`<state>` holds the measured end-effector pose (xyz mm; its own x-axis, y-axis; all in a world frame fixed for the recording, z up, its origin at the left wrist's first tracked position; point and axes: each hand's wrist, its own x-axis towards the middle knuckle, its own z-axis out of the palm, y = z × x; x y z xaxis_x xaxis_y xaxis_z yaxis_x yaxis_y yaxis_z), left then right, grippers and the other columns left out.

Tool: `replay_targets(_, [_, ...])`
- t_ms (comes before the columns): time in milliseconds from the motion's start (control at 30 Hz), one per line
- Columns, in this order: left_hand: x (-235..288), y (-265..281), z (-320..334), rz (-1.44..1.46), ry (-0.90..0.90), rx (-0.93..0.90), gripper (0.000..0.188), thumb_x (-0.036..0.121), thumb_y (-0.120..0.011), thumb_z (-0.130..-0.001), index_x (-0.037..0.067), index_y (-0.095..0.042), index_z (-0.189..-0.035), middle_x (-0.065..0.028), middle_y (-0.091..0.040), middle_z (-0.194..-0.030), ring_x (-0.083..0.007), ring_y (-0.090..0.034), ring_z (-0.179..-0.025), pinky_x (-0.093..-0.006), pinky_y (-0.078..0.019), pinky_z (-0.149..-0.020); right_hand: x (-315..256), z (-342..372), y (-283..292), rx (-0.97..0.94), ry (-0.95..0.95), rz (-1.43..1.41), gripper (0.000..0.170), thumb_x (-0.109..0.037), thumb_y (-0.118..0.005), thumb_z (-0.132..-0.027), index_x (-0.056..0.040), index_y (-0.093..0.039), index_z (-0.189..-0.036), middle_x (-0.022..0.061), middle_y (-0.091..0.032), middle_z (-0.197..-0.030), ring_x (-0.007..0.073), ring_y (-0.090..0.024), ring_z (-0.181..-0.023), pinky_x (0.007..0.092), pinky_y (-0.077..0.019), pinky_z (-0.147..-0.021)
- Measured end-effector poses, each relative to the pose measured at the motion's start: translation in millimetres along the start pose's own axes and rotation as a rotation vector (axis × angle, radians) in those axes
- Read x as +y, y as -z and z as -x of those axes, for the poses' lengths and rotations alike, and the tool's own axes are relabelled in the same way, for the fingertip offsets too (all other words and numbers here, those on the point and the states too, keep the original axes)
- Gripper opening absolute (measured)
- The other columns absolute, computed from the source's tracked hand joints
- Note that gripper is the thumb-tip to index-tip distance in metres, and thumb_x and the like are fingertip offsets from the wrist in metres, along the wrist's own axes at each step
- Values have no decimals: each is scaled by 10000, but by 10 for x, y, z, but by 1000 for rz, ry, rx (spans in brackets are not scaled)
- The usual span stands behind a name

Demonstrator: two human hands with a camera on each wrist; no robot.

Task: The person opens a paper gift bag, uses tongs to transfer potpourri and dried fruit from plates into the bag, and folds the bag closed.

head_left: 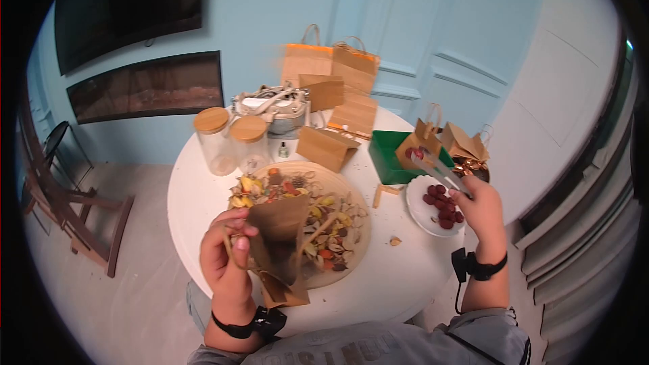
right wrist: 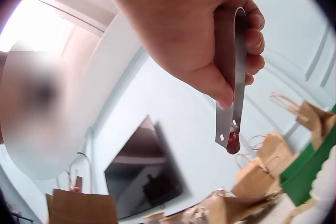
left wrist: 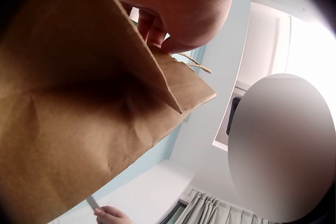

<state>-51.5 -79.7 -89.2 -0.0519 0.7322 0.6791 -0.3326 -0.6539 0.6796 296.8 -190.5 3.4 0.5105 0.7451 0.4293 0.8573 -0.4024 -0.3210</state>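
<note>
My left hand (head_left: 223, 250) grips a brown paper bag (head_left: 278, 220) at its twisted handle, with the bag's mouth gaping toward me over the wooden tray. In the left wrist view the bag (left wrist: 68, 129) fills much of the picture, its folded side below my fingers. Metal tongs (right wrist: 239, 71) are pinched between the thumb and fingers of my right hand (head_left: 483, 206). A dark red, round, berry-like piece (right wrist: 233, 144) is caught between their tips. Below the right hand, a white plate (head_left: 418, 217) carries several similar dark red pieces (head_left: 445, 208).
A round wooden tray (head_left: 362, 236) holds dried leaves and petals. Behind it stand two lidded glass jars (head_left: 249, 142), a small bottle (head_left: 283, 150), a handbag (head_left: 287, 111) and several paper bags (head_left: 307, 61). A green box (head_left: 385, 162) with a small bag (head_left: 424, 136) is beyond the plate.
</note>
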Motion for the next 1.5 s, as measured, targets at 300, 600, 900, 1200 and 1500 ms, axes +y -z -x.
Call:
replay_targets(300, [-5,7,8,59,-29,-28,206,-30,-525,-873,8,-571,-1070,-170,-558,-1117,-191,-566,-924,-337,-446,-872,-957,279,316,23,567,-436,308,-173,-780,-669,-16,-620,-880,47,-517,-639,187,-501,-530,311,-368,-510])
replay_targets(600, [-15,54,1,83,-6,-51,228,-72,-489,-858,2,-562,-1062,-186,-542,-1160,-195,-580,-893,-333,-459,-852,-1228,294,281,-63,673,-373,298,-153,-789,-653,-36,-627,-873,10,-516,-644,167,-469,-505,305,-350,-500])
replay_targets(900, [-32,41,-1,77,-42,-45,217,-54,-501,-865,3,-565,-1064,-190,-551,-1152,-190,-583,-882,-333,-459,-851,-1018,285,114,-42,252,-699,251,-98,-745,-714,12,-611,-896,1,-499,-668,91,-443,-601,224,-353,-547])
replay_targets(1200, [-12,19,-14,33,-25,-30,186,22,-545,-892,7,-569,-1075,-174,-569,-1124,-184,-578,-889,-328,-454,-848,-533,173,-361,-184,158,-251,291,-225,-751,-743,-18,-615,-897,97,-572,-689,209,-555,-635,304,-440,-589])
replay_targets(1500, [-15,-24,-9,14,-24,27,135,58,-558,-889,16,-559,-1017,-174,-598,-1035,-208,-571,-942,-350,-452,-867,-345,-272,-944,-550,124,-130,443,-408,-667,-807,20,-649,-920,209,-620,-788,356,-615,-754,394,-472,-670])
